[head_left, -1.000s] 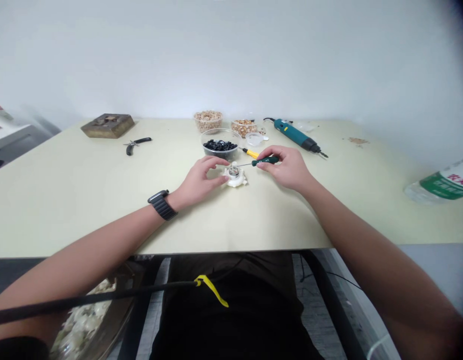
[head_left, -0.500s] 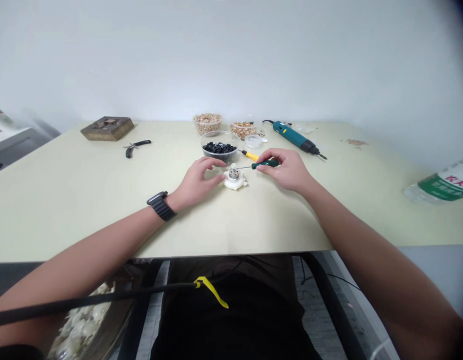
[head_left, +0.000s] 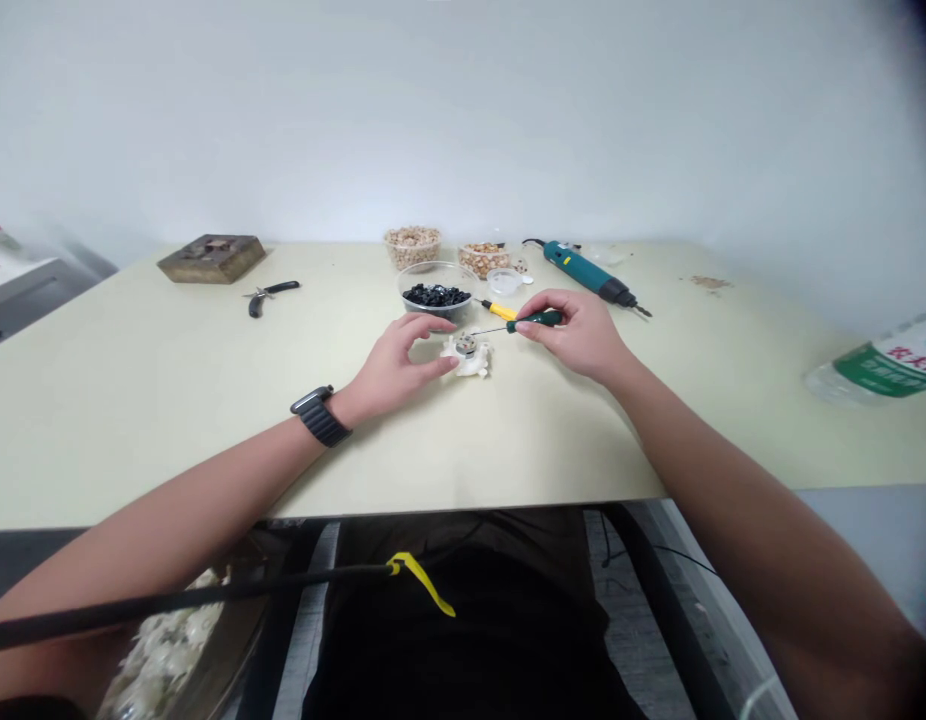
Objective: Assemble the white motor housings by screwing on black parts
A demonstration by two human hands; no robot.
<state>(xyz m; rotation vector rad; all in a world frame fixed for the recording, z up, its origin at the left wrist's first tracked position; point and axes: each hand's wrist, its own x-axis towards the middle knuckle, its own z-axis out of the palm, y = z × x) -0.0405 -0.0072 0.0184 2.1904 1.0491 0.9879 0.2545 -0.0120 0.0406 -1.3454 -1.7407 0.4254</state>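
A small white plastic part with a round metal piece in its middle rests on the table. My left hand is beside it, thumb against its near left edge and forefinger behind it, steadying it. My right hand grips a screwdriver by its dark green handle. The thin shaft points left, with its tip at or just above the metal piece; contact is too small to make out. A clear bowl of black pieces stands just behind my left fingertips.
A yellow-handled tool lies beside the bowl. Behind are two tubs of small brass-coloured parts, a clear lid and a teal electric screwdriver. Pliers and a brown block lie left, a bottle right.
The small white post that stood up on the metal piece no longer shows. The white part sits turned or tilted differently, and the screwdriver has shifted slightly up and right.
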